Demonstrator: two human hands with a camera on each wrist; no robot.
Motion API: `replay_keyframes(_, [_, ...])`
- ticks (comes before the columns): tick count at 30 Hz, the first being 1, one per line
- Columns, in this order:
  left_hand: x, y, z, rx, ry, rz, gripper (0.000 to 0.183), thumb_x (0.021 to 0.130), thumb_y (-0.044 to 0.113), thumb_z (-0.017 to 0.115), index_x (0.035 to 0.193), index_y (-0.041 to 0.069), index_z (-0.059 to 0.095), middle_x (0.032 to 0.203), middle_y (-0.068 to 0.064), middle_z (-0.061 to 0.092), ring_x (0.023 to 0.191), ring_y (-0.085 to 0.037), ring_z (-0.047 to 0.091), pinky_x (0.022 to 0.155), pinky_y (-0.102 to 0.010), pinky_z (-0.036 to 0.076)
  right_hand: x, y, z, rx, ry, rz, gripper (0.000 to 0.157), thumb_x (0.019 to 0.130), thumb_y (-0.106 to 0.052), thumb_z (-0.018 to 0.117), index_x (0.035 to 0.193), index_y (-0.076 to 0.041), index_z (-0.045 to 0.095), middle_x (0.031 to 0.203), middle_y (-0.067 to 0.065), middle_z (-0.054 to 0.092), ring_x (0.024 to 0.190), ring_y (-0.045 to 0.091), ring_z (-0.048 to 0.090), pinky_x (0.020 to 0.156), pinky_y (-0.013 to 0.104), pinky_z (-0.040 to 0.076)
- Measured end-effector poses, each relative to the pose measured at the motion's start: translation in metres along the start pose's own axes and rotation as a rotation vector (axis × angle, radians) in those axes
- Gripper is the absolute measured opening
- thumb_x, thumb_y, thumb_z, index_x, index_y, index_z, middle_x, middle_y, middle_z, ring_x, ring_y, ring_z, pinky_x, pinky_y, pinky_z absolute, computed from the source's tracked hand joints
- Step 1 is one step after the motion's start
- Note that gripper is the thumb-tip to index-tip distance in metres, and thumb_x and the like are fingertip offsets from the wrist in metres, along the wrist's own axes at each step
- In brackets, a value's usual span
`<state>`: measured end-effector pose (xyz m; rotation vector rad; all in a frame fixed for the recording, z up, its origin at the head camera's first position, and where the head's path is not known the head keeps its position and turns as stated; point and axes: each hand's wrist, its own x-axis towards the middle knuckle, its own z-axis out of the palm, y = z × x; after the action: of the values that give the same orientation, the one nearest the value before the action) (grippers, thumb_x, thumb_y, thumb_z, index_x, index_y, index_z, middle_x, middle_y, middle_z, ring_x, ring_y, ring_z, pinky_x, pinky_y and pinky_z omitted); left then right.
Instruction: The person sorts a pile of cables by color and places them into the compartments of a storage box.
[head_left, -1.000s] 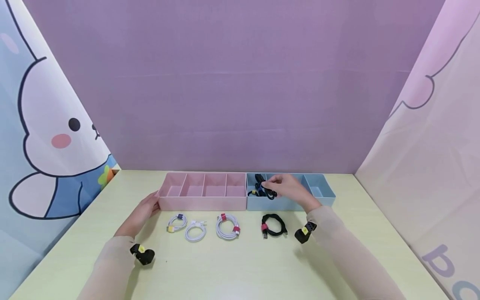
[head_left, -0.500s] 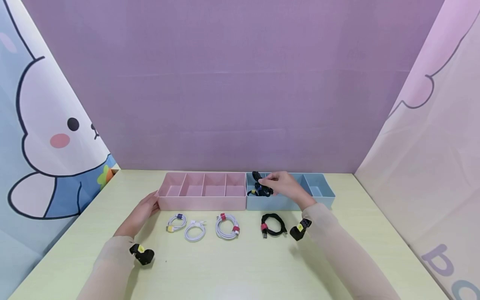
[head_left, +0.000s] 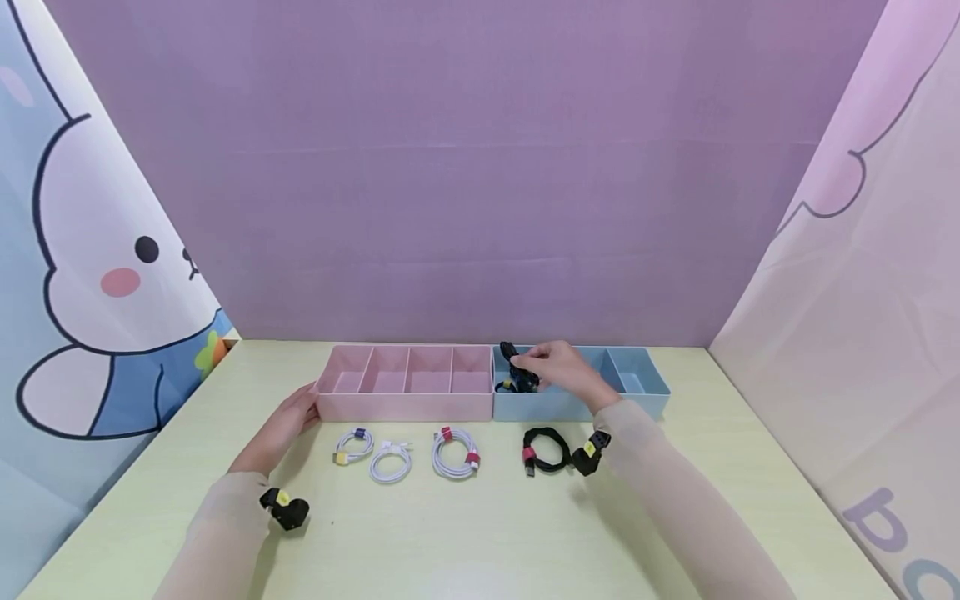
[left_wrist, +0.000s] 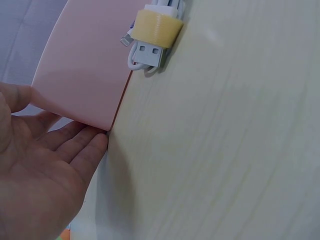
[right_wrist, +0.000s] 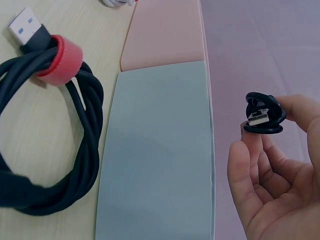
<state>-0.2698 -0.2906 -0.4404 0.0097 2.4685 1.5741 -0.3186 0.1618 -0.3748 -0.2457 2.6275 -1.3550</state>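
Between thumb and index finger my right hand (head_left: 567,373) pinches a coiled black USB cable (right_wrist: 264,115), over the leftmost compartment of the blue divided box (head_left: 540,408). Dark cable loops and a small yellow piece show in that compartment, partly hidden by the held coil. At the left end of the pink divided box (head_left: 405,407), my left hand (left_wrist: 47,167) rests straight fingers against the end wall, thumb near the upper edge. The pink compartments hold nothing visible. My right hand covers part of the blue box's middle compartments.
In front of the pink box lie a white cable with a yellow strap (left_wrist: 159,30), a white coil (head_left: 391,463) and a larger white coil with red straps (head_left: 455,455). A black cable with a red strap (head_left: 547,451) lies before the blue box. A purple backdrop (head_left: 480,208) stands behind.
My right hand has shifted left with the black cable, bringing it further over the leftmost blue compartment. My left hand stays at the pink box's end.
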Motion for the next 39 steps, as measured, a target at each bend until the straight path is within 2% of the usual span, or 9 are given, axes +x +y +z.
replay_keyframes(7, [0.0,0.0,0.001,0.002,0.005,-0.008,0.071,0.109,0.048,0.018,0.16,0.001,0.0,0.164,-0.025,0.007,0.148,-0.043,0.018,0.121,-0.052,0.022,0.004,-0.002,0.005,-0.002,0.001,-0.009,0.041,0.094,-0.048,0.068,0.112,-0.012,0.074,0.1,0.009,0.069,0.077,0.031,0.068,0.088,0.046,0.056])
replay_keyframes(15, [0.0,-0.001,0.0,-0.001,0.0,-0.011,0.07,0.11,0.047,0.017,0.159,0.0,0.0,0.164,-0.027,0.006,0.148,-0.044,0.018,0.12,-0.053,0.022,0.007,-0.001,0.007,-0.004,0.008,-0.005,0.042,0.095,-0.046,0.068,0.112,-0.009,0.074,0.096,0.01,0.07,0.079,0.037,0.068,0.087,0.047,0.056])
replay_keyframes(21, [0.0,-0.001,0.001,0.0,0.002,-0.015,0.07,0.11,0.047,0.018,0.16,0.001,0.0,0.164,-0.025,0.007,0.148,-0.043,0.018,0.121,-0.052,0.022,0.01,-0.001,0.008,-0.042,0.037,-0.006,0.037,0.094,-0.046,0.068,0.109,-0.012,0.075,0.092,0.007,0.07,0.079,0.033,0.07,0.085,0.047,0.057])
replay_keyframes(25, [0.0,-0.001,0.0,0.002,0.004,-0.017,0.07,0.11,0.047,0.018,0.16,0.002,0.0,0.164,-0.025,0.007,0.148,-0.043,0.018,0.121,-0.052,0.021,0.011,-0.001,0.008,-0.048,0.051,-0.012,0.037,0.094,-0.048,0.068,0.106,-0.013,0.076,0.093,0.006,0.071,0.082,0.033,0.07,0.084,0.046,0.058])
replay_keyframes(33, [0.0,-0.001,0.001,-0.005,0.001,-0.011,0.069,0.11,0.045,0.017,0.159,0.001,0.0,0.164,-0.026,0.007,0.148,-0.043,0.018,0.121,-0.052,0.021,0.011,0.0,0.008,0.032,0.021,-0.03,0.048,0.097,-0.044,0.065,0.117,0.0,0.071,0.104,0.018,0.071,0.092,0.033,0.069,0.078,0.04,0.061])
replay_keyframes(39, [0.0,0.0,0.0,0.006,0.002,-0.004,0.07,0.11,0.047,0.017,0.159,0.0,0.0,0.164,-0.026,0.007,0.148,-0.043,0.017,0.121,-0.053,0.021,0.01,0.0,0.007,0.033,-0.001,-0.031,0.046,0.098,-0.041,0.066,0.118,0.0,0.07,0.105,0.019,0.07,0.093,0.035,0.068,0.078,0.039,0.061])
